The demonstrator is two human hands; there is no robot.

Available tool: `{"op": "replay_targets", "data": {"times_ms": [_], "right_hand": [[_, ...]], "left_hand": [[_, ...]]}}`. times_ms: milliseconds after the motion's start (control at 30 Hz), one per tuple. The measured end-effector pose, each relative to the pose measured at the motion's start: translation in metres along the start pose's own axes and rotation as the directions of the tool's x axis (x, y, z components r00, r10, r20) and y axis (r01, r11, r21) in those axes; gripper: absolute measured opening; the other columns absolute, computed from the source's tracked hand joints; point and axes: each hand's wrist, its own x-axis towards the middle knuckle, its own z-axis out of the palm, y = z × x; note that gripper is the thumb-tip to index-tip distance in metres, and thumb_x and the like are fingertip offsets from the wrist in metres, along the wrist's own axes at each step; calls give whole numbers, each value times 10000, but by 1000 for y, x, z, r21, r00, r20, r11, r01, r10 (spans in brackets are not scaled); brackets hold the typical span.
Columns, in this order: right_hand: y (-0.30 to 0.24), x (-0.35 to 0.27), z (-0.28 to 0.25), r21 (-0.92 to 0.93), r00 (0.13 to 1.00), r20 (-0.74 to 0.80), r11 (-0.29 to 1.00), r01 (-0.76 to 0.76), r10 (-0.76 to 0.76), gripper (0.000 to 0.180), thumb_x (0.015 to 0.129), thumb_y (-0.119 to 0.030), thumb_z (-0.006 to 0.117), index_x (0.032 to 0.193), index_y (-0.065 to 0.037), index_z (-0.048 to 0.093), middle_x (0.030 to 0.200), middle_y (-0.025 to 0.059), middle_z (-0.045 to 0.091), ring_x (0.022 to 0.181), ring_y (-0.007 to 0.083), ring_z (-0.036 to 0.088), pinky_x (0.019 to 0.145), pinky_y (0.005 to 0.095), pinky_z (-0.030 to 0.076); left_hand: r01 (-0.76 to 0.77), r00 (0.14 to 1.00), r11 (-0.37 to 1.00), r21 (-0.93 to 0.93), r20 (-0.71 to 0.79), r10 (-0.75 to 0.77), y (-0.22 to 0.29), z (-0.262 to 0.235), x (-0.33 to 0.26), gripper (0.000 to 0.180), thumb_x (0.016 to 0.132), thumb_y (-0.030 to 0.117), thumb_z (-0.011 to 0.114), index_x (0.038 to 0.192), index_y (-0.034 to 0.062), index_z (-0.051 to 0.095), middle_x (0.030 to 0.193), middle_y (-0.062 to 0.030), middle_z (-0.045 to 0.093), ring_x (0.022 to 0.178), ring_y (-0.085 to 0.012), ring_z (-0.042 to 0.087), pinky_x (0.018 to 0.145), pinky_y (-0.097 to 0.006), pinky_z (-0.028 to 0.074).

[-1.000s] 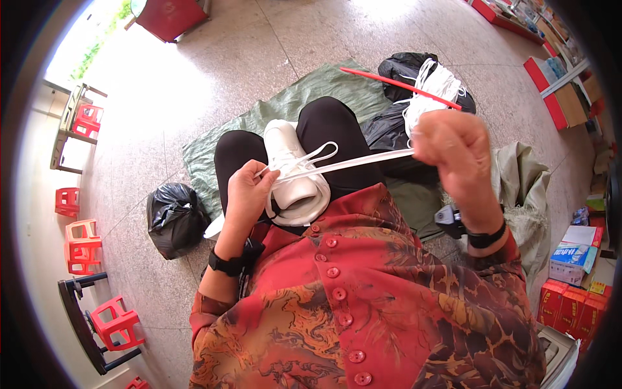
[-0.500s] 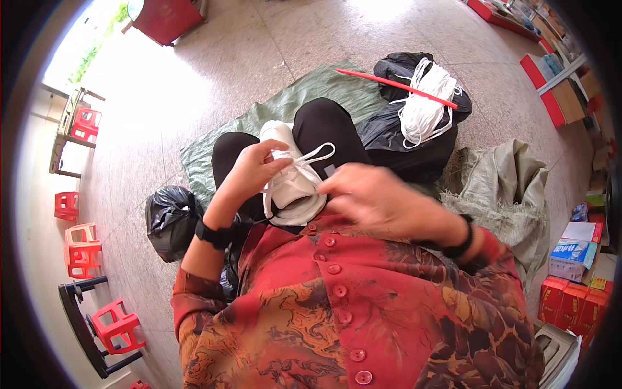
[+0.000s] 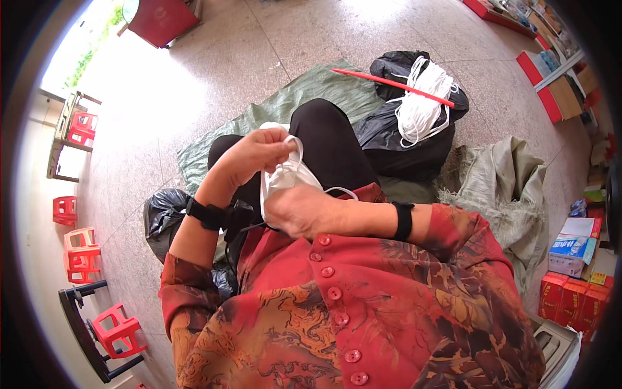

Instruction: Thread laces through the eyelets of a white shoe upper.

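A white lace-up shoe (image 3: 293, 175) rests on my lap between my black-trousered knees. At its upper part my left hand (image 3: 258, 153) is closed, pinching a white shoelace (image 3: 299, 150) that loops out beside the fingertips. My right hand (image 3: 299, 209) reaches across the shoe's opening, back of the hand upward. Its fingers are bent underneath and hidden, so what they hold does not show. A lace end (image 3: 342, 190) curves out to the right above my right wrist. Most of the shoe is covered by both hands.
A bundle of white laces (image 3: 424, 104) with a red stick (image 3: 392, 84) across it lies on a black plastic bag (image 3: 405, 146). Underneath is a green woven sheet (image 3: 233, 129). A pale sack (image 3: 499, 178) sits right, another black bag (image 3: 165, 214) left. Red stools (image 3: 118, 330) line the left wall.
My right hand has swung left from beside the shoe to over its opening. My left hand has shifted slightly up and right, lifting a lace loop.
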Motion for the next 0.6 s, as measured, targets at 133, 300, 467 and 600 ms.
{"op": "replay_targets", "data": {"times_ms": [133, 300, 467, 600], "right_hand": [[-69, 23, -73, 242, 971, -222, 959, 147, -93, 199, 895, -143, 602, 777, 10, 557, 712, 165, 566, 661, 343, 552, 629, 410, 450], [-80, 11, -175, -58, 882, -429, 980, 189, -196, 306, 916, -207, 585, 707, 12, 536, 644, 153, 548, 591, 268, 575, 585, 392, 443], [-40, -36, -207, -129, 861, -490, 965, -227, 136, 211, 1015, -155, 509, 859, -14, 530, 676, 16, 464, 636, 100, 422, 569, 283, 377], [36, -100, -237, -267, 661, -751, 918, -294, -7, 229, 989, -177, 547, 848, 0, 585, 642, -49, 461, 598, 44, 411, 538, 253, 358]], "left_hand": [[-140, 967, 982, 127, -195, 163, 9, 24, -7, 124, 938, 191, 634, 931, 68, 616, 784, 35, 577, 703, -46, 511, 624, -206, 416], [-398, 894, 726, 561, 62, 443, 50, 39, -52, 173, 937, 113, 604, 1055, -13, 621, 949, -39, 641, 902, -107, 594, 863, -257, 458], [-322, 889, 873, 367, -199, 412, 24, 41, -74, 325, 1032, 208, 444, 792, 11, 540, 690, 13, 472, 636, -81, 430, 597, -251, 374], [-468, 809, 868, -168, -476, 344, -14, 33, -94, 390, 1030, 200, 442, 661, 90, 379, 594, 32, 307, 528, -84, 302, 501, -268, 298]]}}
